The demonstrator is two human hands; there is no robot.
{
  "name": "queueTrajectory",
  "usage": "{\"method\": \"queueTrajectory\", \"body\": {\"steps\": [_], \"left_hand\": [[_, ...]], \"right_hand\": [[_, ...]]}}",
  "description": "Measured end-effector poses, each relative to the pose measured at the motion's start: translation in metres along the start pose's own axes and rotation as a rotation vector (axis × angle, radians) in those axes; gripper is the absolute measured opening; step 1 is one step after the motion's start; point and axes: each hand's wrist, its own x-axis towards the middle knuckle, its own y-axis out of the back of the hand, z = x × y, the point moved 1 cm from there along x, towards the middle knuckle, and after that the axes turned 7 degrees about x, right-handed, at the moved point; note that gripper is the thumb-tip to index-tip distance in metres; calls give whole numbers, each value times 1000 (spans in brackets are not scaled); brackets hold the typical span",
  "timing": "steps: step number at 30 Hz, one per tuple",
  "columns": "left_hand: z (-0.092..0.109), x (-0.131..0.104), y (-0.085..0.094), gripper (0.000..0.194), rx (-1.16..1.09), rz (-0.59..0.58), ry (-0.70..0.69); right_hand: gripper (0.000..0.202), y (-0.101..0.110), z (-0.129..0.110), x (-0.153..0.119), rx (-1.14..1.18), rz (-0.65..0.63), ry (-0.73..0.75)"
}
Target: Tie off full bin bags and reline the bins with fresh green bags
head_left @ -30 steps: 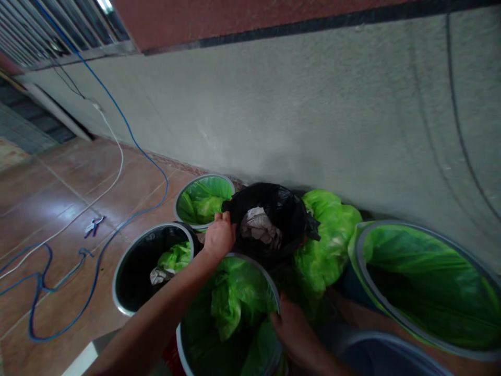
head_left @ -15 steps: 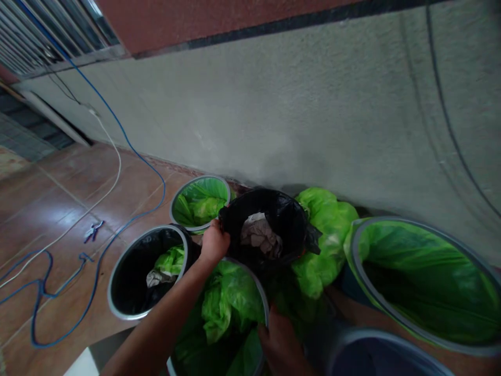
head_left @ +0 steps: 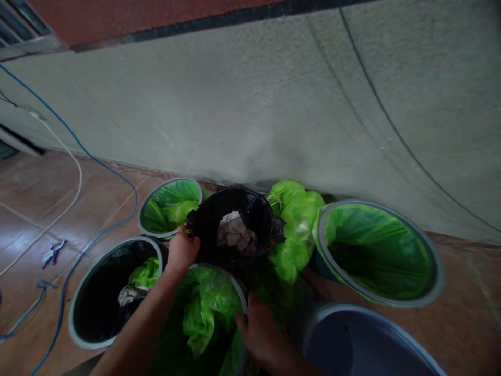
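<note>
Two hands out: left hand (head_left: 183, 251), the nearer, pinches the edge of the black bag (head_left: 207, 224), its round mouth toward 2 o'clock, no clear long axis; right hand (head_left: 263, 331) touches the green-lined bin (head_left: 235, 282), grip unclear, bag between 11 and 12.
</note>
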Motion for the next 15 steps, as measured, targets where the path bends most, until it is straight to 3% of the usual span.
{"method": "queueTrajectory", "body": {"steps": [3, 5, 7, 9, 11, 13, 15], "left_hand": [[0, -9, 9, 55, 45, 56, 10], [3, -24, 19, 61, 1, 176, -6], [12, -47, 28, 57, -102, 264, -86], [33, -75, 29, 47, -170, 189, -298], [65, -102, 20, 37, -157, -2, -655], [102, -124, 2, 37, -47, -190, -976], [135, -136, -15, 38, 130, -242, -1072]], "right_hand": [[62, 39, -3, -17, -12, 15, 24], [52, 84, 9, -31, -76, 107, 77], [40, 137, 36, -44, -208, 284, 129], [42, 182, 76, -53, -372, 425, 175], [49, 211, 120, -57, -500, 490, 119], [45, 222, 156, -57, -576, 421, 64], [33, 220, 177, -57, -646, 333, 71]]}}
